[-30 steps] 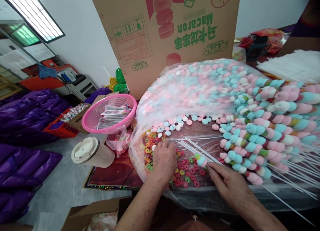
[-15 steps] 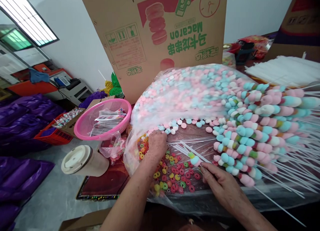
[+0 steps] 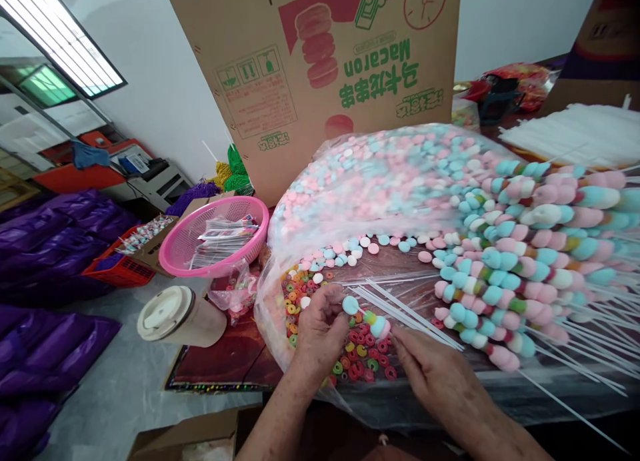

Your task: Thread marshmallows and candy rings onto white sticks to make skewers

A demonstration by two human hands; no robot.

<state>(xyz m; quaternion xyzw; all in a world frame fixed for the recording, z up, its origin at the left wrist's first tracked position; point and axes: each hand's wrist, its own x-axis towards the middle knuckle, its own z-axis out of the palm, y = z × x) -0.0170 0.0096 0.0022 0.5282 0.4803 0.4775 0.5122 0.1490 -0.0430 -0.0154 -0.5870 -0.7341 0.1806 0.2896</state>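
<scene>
My right hand (image 3: 435, 368) is closed on a marshmallow skewer (image 3: 379, 326), whose pink, white and blue pieces and yellow-green rings show past the fingertips. At the skewer's far end, a round light-blue marshmallow (image 3: 351, 306) sits at the fingertips of my left hand (image 3: 323, 328), which is curled with fingers bent. Whether the stick passes into that piece is hard to tell. Beneath both hands lie colourful gummy rings (image 3: 357, 368). Loose white sticks (image 3: 410, 314) rest on the plastic just beyond my right hand.
A clear bag of pastel marshmallows (image 3: 380, 174) spreads behind the hands. Finished skewers (image 3: 515, 268) are stacked at right. Leftward are a pink basket (image 3: 173, 258) of wrappers and a lidded cup (image 3: 200, 321). A large cardboard box (image 3: 310, 114) stands at the back.
My left hand has come back from the marshmallow pile towards the skewer, now with a blue marshmallow at its fingertips. My right hand still holds the skewer.
</scene>
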